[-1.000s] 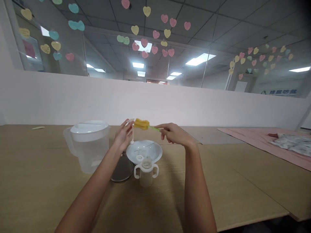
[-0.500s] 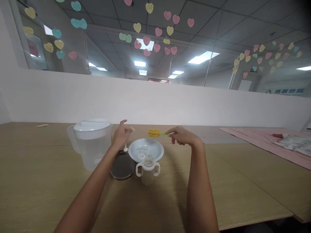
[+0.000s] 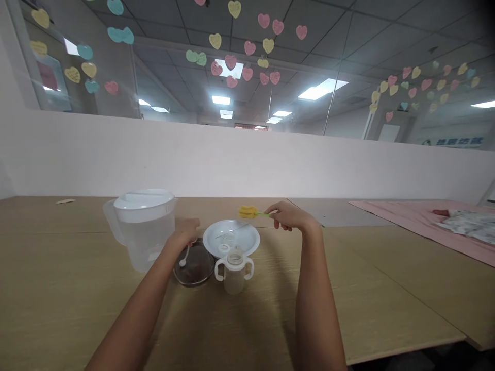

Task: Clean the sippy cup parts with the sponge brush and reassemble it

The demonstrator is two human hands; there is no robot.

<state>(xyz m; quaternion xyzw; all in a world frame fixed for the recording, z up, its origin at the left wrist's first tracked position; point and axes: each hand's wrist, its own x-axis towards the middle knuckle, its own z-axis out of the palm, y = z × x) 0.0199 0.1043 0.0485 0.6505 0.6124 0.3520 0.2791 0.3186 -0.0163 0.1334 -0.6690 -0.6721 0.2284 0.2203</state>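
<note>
My left hand (image 3: 186,230) is closed, gripping a white drinking straw (image 3: 187,253) with a round weighted end. The straw hangs over a dark round metal tray (image 3: 199,268), beside the water pitcher (image 3: 146,239). My right hand (image 3: 288,214) pinches the green handle of a yellow sponge brush (image 3: 248,212), held level above the right side of a white bowl (image 3: 251,242). Inside the bowl lie a white ring (image 3: 224,249), a clear piece and a thin rod. An open baby bottle (image 3: 234,278) with two white handles stands upright before the bowl.
A pink cloth (image 3: 402,216) with a patterned garment (image 3: 469,224) on it lies at the right. A small flat pale piece (image 3: 65,201) rests at the far left. Behind the table stands a white wall (image 3: 247,159) with glass panels above.
My left hand has moved down and to the left, and the straw's round end now hangs over the tray. My right hand and the sponge brush have barely moved.
</note>
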